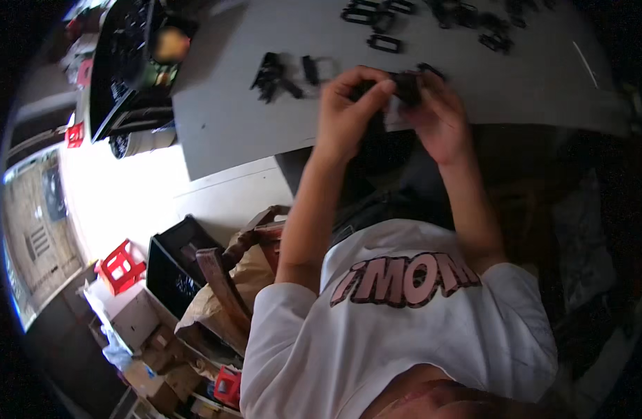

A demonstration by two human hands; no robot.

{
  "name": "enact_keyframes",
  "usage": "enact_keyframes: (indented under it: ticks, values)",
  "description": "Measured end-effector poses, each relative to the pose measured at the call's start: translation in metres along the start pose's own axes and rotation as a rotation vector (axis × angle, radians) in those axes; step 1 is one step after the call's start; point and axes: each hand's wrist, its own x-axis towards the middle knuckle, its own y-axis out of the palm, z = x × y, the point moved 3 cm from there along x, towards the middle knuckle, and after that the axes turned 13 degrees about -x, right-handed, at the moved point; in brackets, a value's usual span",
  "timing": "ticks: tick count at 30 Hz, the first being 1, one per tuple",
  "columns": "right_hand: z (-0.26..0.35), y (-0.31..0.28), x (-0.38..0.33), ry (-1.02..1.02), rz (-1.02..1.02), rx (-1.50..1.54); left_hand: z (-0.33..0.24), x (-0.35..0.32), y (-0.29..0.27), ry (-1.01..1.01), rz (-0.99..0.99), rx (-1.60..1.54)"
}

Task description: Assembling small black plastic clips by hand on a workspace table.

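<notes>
Over the near edge of the grey table [244,133], my left hand [345,108] and my right hand [441,119] meet around a small black part [406,89]. My left thumb and forefinger pinch its left side. On its other side the fingers of my right hand are closed around it. Much of the part is covered by the fingers, and its exact kind cannot be made out. To the left of my hands lie a small pile of black pieces [271,75] and a single black strip [310,70].
Black rectangular frames [385,44] and other dark pieces [468,15] lie along the table's far side. A black crate [129,63] stands left of the table. Lower left are a wooden chair [223,279], a black bin [171,258], a red stool [120,265] and cardboard boxes [157,349].
</notes>
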Motion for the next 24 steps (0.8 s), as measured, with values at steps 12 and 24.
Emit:
enact_keyframes:
  ticks: [12, 24]
  values:
    - [0.007, 0.012, -0.03, -0.215, -0.025, -0.745, 0.003, -0.032, 0.004, -0.103, 0.035, 0.068]
    - [0.032, 0.03, -0.028, -0.371, 0.42, -0.853, 0.01, -0.047, -0.01, -0.362, 0.089, -0.26]
